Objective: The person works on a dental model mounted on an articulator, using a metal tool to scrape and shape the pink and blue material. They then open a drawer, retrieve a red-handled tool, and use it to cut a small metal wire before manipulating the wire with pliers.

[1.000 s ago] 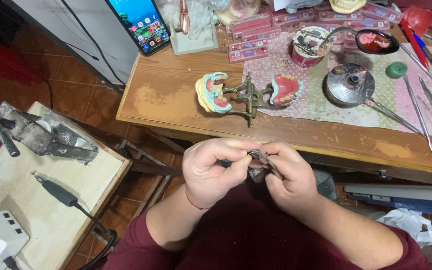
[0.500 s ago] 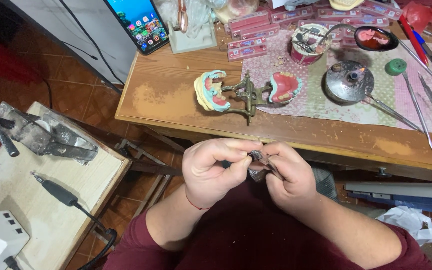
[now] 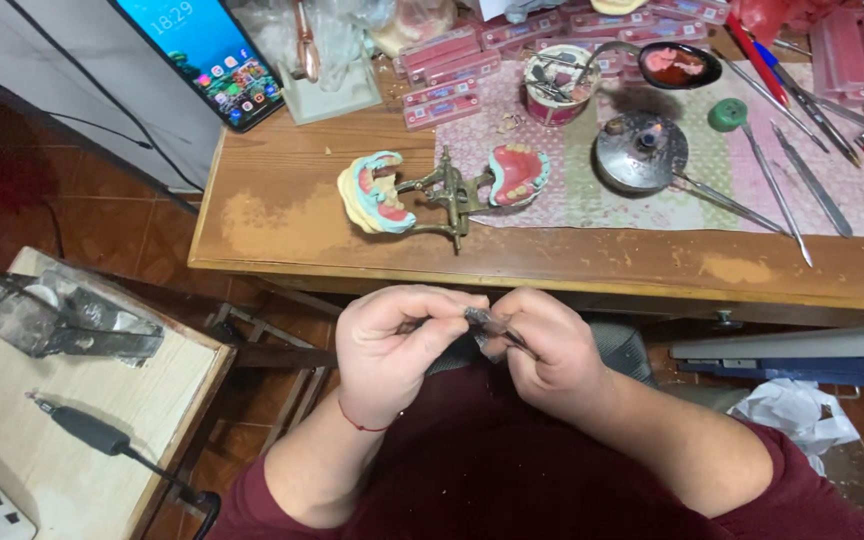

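Risk: small metal tool [image 3: 487,325] is pinched between left hand [image 3: 392,345] and right hand [image 3: 542,345], both closed on it, over the lap, off the worktop [image 3: 592,255]. Loosened grip likely means a drop to the floor.

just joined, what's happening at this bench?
A person seated at a wooden workbench holds a thin metal hand tool between both hands, close to the lap. The left hand and right hand are curled together around it; what sits at its tip is too small to tell. On the bench, untouched, lies a brass articulator opened out with two pink denture models. A patterned mat beyond it carries more metal instruments, and a phone leans at the back.
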